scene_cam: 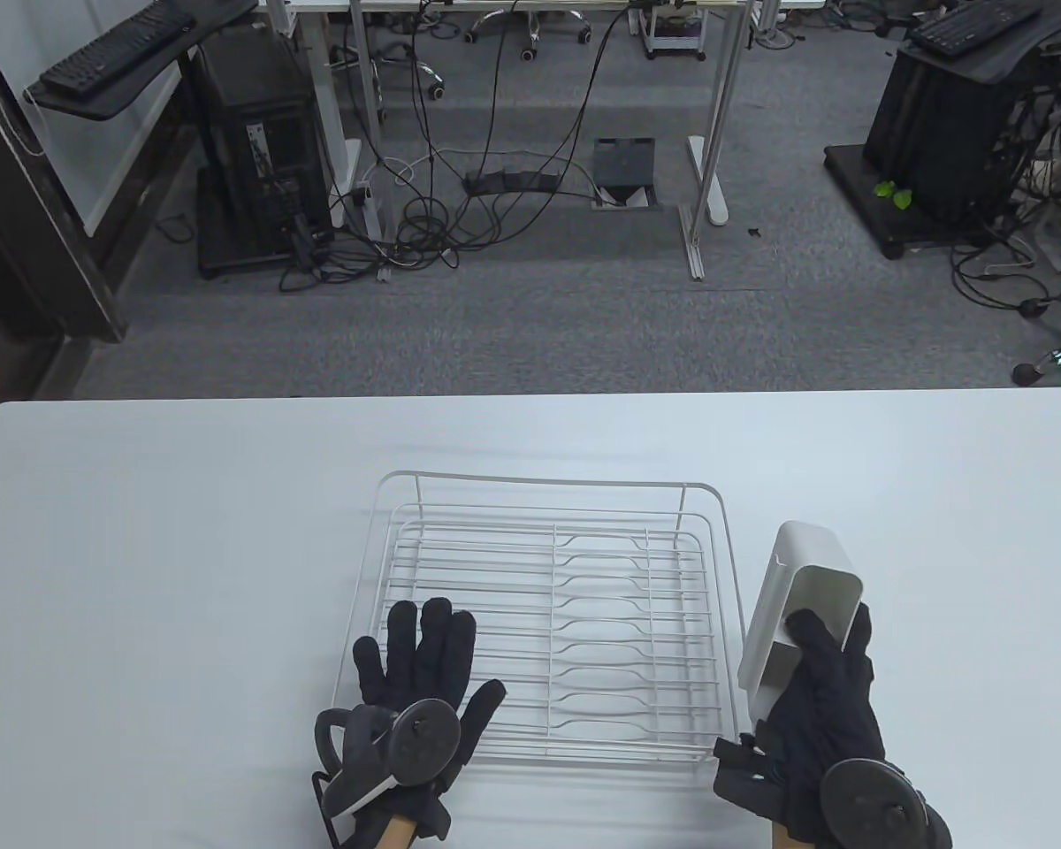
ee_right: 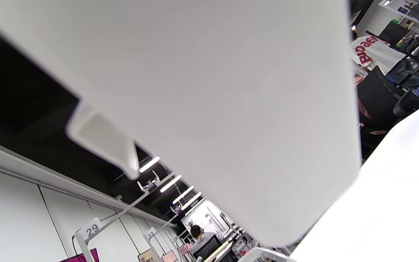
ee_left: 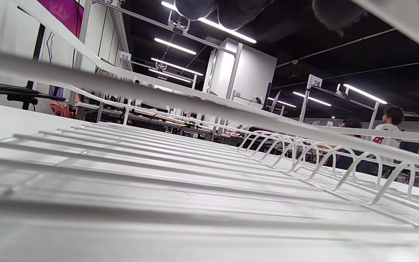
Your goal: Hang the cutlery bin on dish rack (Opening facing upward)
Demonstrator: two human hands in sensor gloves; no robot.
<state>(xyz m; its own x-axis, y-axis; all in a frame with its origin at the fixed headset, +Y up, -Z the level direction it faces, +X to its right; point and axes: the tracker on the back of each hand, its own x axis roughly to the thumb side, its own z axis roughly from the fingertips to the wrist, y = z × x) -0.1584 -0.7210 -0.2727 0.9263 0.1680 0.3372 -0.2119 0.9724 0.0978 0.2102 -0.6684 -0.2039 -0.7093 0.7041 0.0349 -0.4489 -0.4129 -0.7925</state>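
Note:
A white wire dish rack (scene_cam: pixel 548 619) stands on the white table (scene_cam: pixel 141 548), near its front middle. My left hand (scene_cam: pixel 424 672) lies flat with fingers spread on the rack's front left corner. My right hand (scene_cam: pixel 818 690) grips the white cutlery bin (scene_cam: pixel 796 610) at its open end, fingers inside the opening and thumb on its outer wall. The bin is tilted, just outside the rack's right side. The left wrist view looks low across the rack's wires (ee_left: pixel 195 153). The right wrist view is filled by the bin's outer wall (ee_right: pixel 209 91) with a hook tab (ee_right: pixel 104 142).
The table's far edge (scene_cam: pixel 530 395) lies beyond the rack. Past it is grey carpet with desks, cables and computer towers. Bare table surface lies to the left and right of the rack.

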